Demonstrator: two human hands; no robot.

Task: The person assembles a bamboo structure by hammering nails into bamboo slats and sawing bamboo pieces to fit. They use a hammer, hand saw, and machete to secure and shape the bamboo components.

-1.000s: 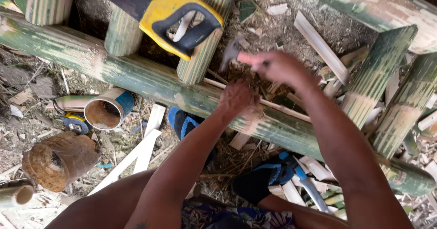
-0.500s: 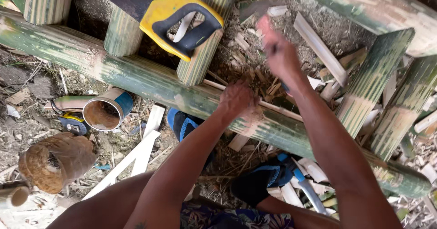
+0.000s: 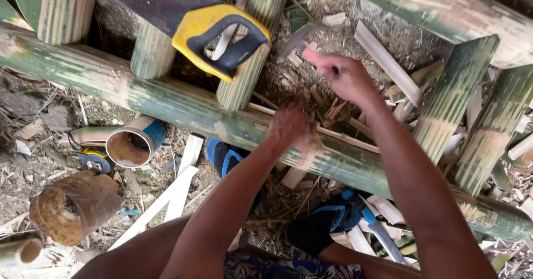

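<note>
A long green bamboo pole [image 3: 166, 104] runs across the view from upper left to lower right. My left hand [image 3: 288, 128] rests on it with the fingers closed, pinching a thin bamboo strip [image 3: 344, 137] against the pole. What lies under the fingertips is hidden. My right hand [image 3: 350, 79], a little beyond the pole, grips a hammer [image 3: 300, 40] by its reddish handle. The grey head points up and to the left, above the left hand.
A handsaw with a yellow and black handle [image 3: 222, 37] lies on upright bamboo posts [image 3: 244, 84]. More posts [image 3: 449, 101] stand at right. A short bamboo tube [image 3: 133, 143], a brown husk [image 3: 75, 207], blue sandals [image 3: 227, 157], a blade [image 3: 386, 240] and offcuts litter the ground.
The right hand swung the hammer up and away half a second ago, then came back down near the pole. The left hand stayed on the pole.
</note>
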